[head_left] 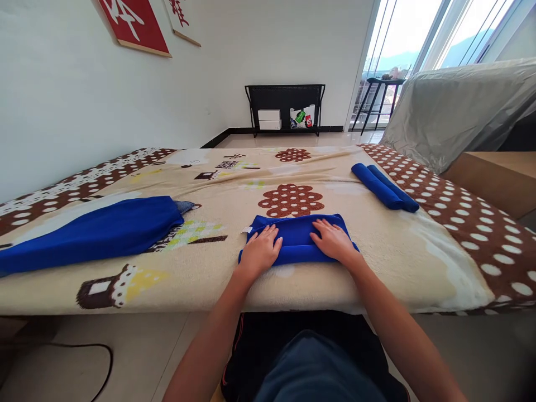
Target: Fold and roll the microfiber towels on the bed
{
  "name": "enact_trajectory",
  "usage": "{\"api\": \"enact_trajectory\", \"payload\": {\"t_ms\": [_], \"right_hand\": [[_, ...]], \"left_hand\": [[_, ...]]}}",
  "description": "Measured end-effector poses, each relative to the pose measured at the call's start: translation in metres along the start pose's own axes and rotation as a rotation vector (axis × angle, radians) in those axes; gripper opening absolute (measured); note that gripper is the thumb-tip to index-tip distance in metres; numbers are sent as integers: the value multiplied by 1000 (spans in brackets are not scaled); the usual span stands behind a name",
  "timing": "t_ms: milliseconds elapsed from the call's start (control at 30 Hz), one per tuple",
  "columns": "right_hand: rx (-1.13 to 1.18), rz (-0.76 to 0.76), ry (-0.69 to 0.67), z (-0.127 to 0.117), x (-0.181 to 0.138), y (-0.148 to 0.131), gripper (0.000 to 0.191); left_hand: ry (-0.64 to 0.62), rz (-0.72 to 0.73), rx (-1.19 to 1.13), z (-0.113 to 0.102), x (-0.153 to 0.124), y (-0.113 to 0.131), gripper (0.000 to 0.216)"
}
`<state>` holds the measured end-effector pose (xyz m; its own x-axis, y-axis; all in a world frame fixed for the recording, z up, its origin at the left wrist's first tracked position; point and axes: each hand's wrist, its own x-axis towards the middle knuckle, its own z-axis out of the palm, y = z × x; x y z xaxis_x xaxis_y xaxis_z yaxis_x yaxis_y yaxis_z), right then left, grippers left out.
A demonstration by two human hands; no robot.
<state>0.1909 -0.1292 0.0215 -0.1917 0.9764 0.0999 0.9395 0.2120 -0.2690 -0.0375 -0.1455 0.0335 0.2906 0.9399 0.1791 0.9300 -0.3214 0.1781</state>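
Note:
In front of me a folded blue cloth (297, 237) lies near the front edge of the bed, with a small white tag at its left end. Flat on its left part rests my left hand (262, 248), fingers stretched out. My right hand (333, 239) lies likewise on the right part, fingers spread forward. Neither hand grips the cloth. To the left, a larger blue cloth (100, 229) is spread out lengthwise, with a grey-blue piece showing at its right tip. Two rolled blue cloths (385, 187), side by side, sit at the right.
A cream patterned blanket (218, 279) with brown dotted borders covers the bed. Beyond it stands a black rack (285, 95) holding white boxes and a bag. At the right are a plastic-covered piece of furniture (469, 100) and a cardboard box (494, 178). A black cable (111, 357) lies on the floor.

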Motion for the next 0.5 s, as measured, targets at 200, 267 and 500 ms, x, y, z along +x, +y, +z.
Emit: {"api": "enact_trajectory", "payload": {"t_ms": [200,267,500], "right_hand": [[-32,100,60,0,-4,7,56],[0,-65,5,0,-3,-1,49],[27,-129,-40,5,10,-4,48]], "left_hand": [[55,-33,22,4,-22,9,48],[-14,90,-18,3,-13,5,41],[-104,109,-23,6,17,-14,51]]}}
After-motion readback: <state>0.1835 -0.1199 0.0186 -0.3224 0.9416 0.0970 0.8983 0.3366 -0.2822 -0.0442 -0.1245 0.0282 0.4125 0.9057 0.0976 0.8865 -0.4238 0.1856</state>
